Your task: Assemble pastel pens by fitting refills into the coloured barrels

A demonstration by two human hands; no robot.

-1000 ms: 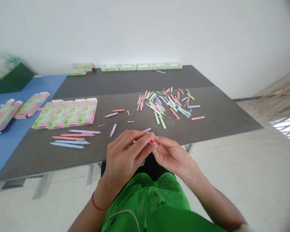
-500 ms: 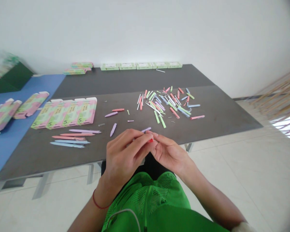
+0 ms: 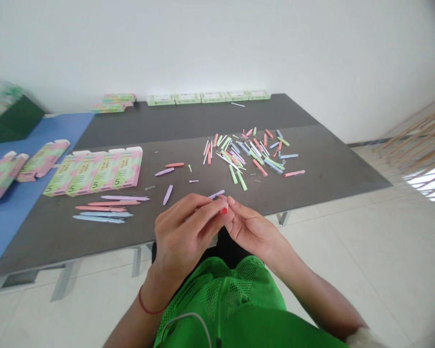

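Both hands meet just past the table's near edge. My left hand [image 3: 183,234] is closed on a red pen part [image 3: 224,210], and only its bright end shows between the fingers. My right hand [image 3: 248,224] is up against it, palm partly turned up, thumb and fingertips drawn together; whatever they pinch is hidden. A purple pen barrel [image 3: 216,194] lies just behind the fingertips. Left of the hands are another purple barrel [image 3: 167,195], a small purple piece [image 3: 193,181] and a small green piece [image 3: 190,168].
Several assembled pens [image 3: 107,209] lie in a row at left, below open pink-green cartons [image 3: 105,171]. Loose barrels and refills form a pile [image 3: 244,154] right of centre. Closed boxes [image 3: 187,98] line the wall side. A dark green bin [image 3: 18,118] stands on the blue surface [image 3: 63,126].
The red end shows slightly more between my left fingers. Both hands stay together in nearly the same place; the whole view has shifted a little.
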